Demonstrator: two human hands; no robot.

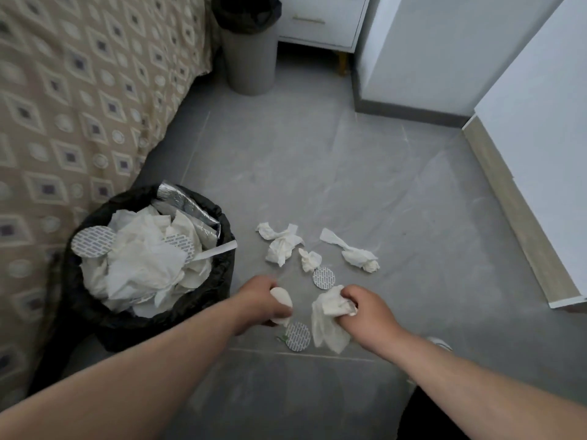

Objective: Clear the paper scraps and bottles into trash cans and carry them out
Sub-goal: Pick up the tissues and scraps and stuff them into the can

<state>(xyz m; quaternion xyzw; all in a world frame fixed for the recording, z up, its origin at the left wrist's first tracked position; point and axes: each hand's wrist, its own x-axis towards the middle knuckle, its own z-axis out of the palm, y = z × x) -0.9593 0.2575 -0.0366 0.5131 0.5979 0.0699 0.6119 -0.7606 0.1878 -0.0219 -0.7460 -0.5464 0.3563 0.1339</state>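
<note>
So both hands are low over the floor (349,173): left hand (263,300) curled round a small white wad (282,298), right hand (368,312) clutching a crumpled tissue (328,315). More scraps (281,244) and two foil discs (323,277) lie just beyond. A stuffed black-bagged can (222,271) sits left by the bed (79,90), and a grey can (249,61) stands further back.

White paper scraps (282,246); black bin liner (219,281); beige diamond-patterned bedspread (79,90); grey floor (349,173).
</note>
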